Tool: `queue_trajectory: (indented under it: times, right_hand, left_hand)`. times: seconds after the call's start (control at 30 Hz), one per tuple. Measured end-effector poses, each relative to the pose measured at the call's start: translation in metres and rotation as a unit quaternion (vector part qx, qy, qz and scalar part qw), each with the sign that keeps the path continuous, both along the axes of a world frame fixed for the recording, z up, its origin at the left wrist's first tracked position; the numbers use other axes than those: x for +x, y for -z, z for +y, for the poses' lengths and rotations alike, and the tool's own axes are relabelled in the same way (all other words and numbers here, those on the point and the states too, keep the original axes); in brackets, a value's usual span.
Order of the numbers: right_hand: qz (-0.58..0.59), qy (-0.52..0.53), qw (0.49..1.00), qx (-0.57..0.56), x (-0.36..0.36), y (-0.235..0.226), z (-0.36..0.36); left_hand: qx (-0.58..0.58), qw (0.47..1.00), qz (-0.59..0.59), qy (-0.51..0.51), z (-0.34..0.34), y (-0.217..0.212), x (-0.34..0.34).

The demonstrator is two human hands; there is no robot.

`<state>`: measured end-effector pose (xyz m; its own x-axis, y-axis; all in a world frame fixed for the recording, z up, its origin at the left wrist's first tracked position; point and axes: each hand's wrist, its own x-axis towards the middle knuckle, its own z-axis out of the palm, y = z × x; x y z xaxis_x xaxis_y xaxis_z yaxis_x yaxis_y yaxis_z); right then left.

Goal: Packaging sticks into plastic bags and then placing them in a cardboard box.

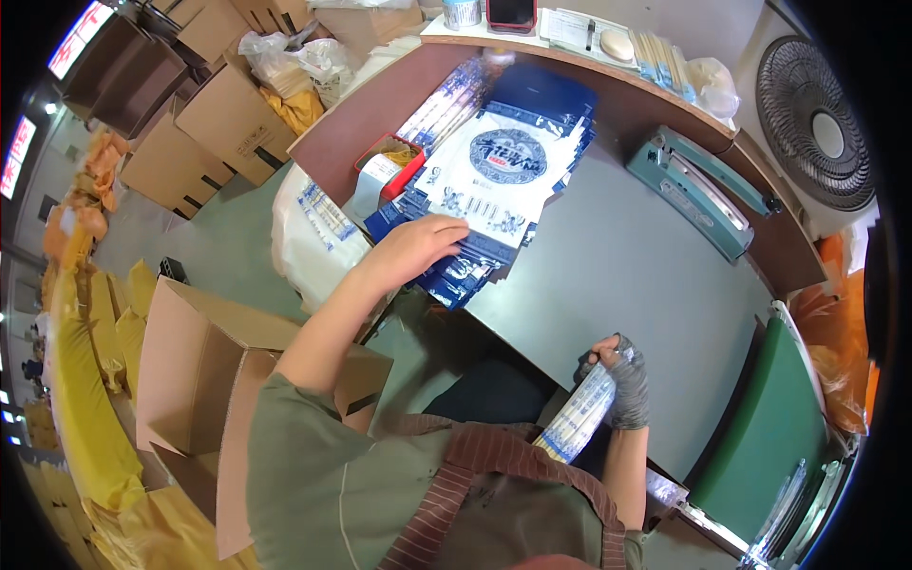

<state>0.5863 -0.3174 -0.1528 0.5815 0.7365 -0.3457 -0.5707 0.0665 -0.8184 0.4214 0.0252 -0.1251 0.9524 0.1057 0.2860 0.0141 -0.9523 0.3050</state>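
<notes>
The left hand (418, 245) lies palm-down on the near edge of a fanned stack of blue-and-white printed pouches (499, 176), fingers spread flat on the top pouch and not closed around anything. The stack rests on the grey table (617, 275), towards its left end, with the lower pouches overhanging the table's edge beneath the hand. The right hand (619, 380), covered by a grey knitted glove, is clamped around a narrow blue-and-white packet (578, 418) held at the near edge of the table, close to the person's body; the packet slants down and to the left from the fist. Just left of the stack stands a small red box (388, 166) with yellowish contents. Behind the stack, a further row of blue-and-white packets (448, 95) leans along the brown raised counter (627, 90). To the right of the stack, well apart from both hands, a teal heat sealer (698, 190) sits at the far table edge. An open cardboard box (204, 370) stands on the floor at the person's left. A fan (822, 123) stands at upper right.
</notes>
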Motion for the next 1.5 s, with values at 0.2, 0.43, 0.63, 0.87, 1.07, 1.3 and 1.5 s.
queue_trajectory:
  times: [0.2,0.43,0.63,0.87,1.07,1.3,1.5]
  right_hand:
    - [0.009,0.014,1.0,0.003,0.001,-0.005,-0.001]
    - [0.001,0.004,1.0,0.019,-0.007,-0.016,-0.004]
    - [-0.016,0.04,0.999,0.013,-0.012,-0.018,-0.026]
    - [-0.062,0.042,0.997,0.006,-0.017,-0.016,-0.047]
    - [-0.059,0.089,0.994,0.022,-0.021,-0.011,-0.085]
    - [-0.057,0.104,0.992,0.039,-0.024,-0.013,-0.099]
    - [-0.053,0.086,0.994,0.044,-0.026,-0.015,-0.089]
  left_hand:
    - [0.111,0.994,0.007,0.0,-0.004,0.006,-0.004]
    - [-0.259,0.961,0.09,-0.021,0.021,-0.007,0.033]
    - [-0.379,0.923,0.059,0.011,-0.001,-0.009,0.058]
    - [-0.414,0.9,0.045,0.128,-0.13,0.03,0.117]
    - [-0.323,0.94,0.026,0.109,-0.201,0.056,0.127]
    - [-0.194,0.969,0.02,0.155,-0.202,0.061,0.114]
    - [-0.321,0.936,0.018,0.143,-0.21,0.062,0.106]
